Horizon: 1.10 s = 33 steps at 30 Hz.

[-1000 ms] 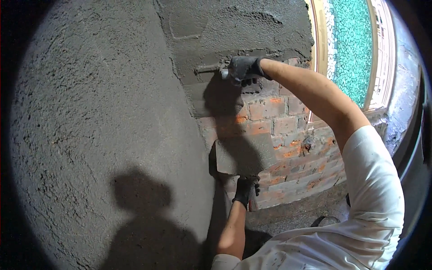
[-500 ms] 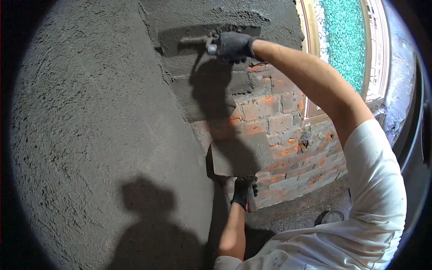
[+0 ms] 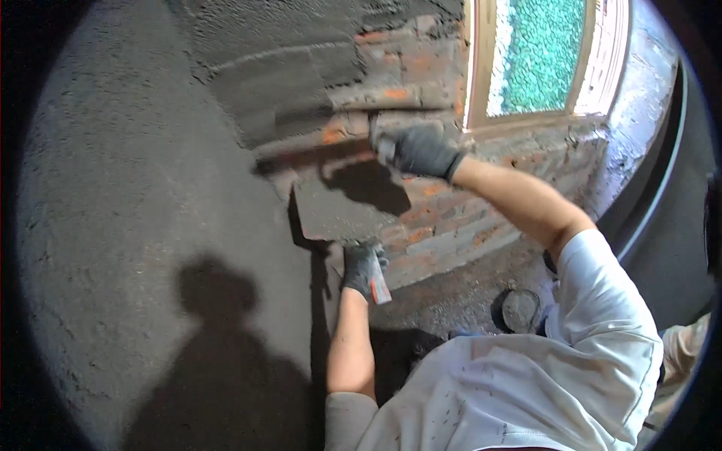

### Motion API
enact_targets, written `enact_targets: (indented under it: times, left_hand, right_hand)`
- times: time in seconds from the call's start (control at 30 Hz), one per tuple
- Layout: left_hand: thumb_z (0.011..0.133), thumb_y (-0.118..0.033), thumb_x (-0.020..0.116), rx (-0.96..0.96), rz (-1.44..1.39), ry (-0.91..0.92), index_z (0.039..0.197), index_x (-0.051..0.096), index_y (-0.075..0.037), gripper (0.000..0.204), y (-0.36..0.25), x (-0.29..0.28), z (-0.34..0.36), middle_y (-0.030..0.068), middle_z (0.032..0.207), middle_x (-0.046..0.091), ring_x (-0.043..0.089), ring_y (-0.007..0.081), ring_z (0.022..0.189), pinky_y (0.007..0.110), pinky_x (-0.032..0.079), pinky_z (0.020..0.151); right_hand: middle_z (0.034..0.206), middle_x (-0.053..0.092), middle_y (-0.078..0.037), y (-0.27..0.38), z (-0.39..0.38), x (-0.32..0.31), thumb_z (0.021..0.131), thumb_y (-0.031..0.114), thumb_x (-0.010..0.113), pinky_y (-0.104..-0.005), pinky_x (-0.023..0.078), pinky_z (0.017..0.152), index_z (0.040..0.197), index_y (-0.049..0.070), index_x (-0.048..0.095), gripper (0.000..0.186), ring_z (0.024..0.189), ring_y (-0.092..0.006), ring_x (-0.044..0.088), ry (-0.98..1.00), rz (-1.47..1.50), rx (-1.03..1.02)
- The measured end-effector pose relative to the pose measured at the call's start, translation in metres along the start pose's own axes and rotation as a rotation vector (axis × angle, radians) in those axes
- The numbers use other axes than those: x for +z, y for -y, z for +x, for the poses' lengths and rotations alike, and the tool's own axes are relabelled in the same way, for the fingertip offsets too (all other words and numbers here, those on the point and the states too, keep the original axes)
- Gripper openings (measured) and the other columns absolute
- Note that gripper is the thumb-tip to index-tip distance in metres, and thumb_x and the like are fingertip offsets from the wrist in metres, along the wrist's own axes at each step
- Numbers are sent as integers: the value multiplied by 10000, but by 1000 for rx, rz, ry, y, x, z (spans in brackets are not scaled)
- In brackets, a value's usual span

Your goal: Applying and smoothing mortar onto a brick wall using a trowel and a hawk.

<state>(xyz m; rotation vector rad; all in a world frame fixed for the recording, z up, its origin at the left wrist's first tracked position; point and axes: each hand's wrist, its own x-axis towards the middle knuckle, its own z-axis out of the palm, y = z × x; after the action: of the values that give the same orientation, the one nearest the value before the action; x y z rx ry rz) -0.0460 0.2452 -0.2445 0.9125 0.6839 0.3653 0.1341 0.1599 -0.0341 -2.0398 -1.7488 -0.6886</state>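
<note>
My gloved right hand (image 3: pixel 427 152) is closed around the handle of a plastering trowel (image 3: pixel 386 148). Its long blade is seen nearly edge-on, in front of the brick wall below the window. Lower down, my gloved left hand (image 3: pixel 361 267) grips a flat, square plasterer's hawk (image 3: pixel 331 214) from its near edge. The hawk's face is grey; whether mortar lies on it I cannot tell. A pale handle-like piece with an orange stripe (image 3: pixel 380 284) sticks out below the left hand. Wet grey plaster (image 3: pixel 259 94) covers the bricks up and to the left.
A grey rendered wall (image 3: pixel 128 225) fills the left side, with my shadow on it. Bare bricks (image 3: pixel 444 244) show under a framed window (image 3: pixel 538 56) with green patterned glass. A round bucket-like container (image 3: pixel 520 310) stands on the floor. Beige cloth (image 3: pixel 683 349) shows at the right edge.
My right hand and the trowel have come down off the upper plastered wall, turning the blade edge-on. The view has shifted, and the left hand with the hawk appears higher and further left.
</note>
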Motion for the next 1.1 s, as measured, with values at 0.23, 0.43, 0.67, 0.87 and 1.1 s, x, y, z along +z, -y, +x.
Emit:
enact_targets:
  times: [0.23,0.43,0.67,0.87,1.1]
  left_hand:
    - [772,-150,643,62,69,-2,710,542,-107,126,-7,15,-45,5,559,487,442,135,389,271,358,360]
    - [789,-186,647,-88,131,138,836,596,-81,125,33,25,-45,-20,548,438,418,108,398,256,317,356]
    - [884,-188,561,324,589,362,923,567,-38,155,88,-17,-3,-40,547,388,381,82,425,255,307,373]
    - [838,-203,599,-374,473,-140,901,576,-34,182,190,-18,10,38,613,513,504,113,523,284,436,481]
    - [850,-257,537,384,1437,767,818,646,-80,210,470,-102,83,112,722,628,618,274,698,387,496,669]
  right_hand:
    - [709,630,-162,-3,-74,24,657,190,648,-445,508,662,875,55,619,258,690,-360,620,-169,480,-170]
    - [912,630,-97,-77,-127,20,753,165,646,-224,435,471,894,-15,615,231,558,-102,549,883,1736,357]
    - [778,576,-24,-147,-390,57,782,83,613,-225,443,439,1154,36,514,388,579,-64,553,826,1715,914]
    - [713,558,-21,-120,-506,42,831,296,612,-235,407,379,1245,154,477,458,456,-95,503,720,1095,1301]
    - [740,597,-103,-166,-682,136,797,438,584,-356,479,491,1125,117,570,459,524,-220,564,1324,457,1520]
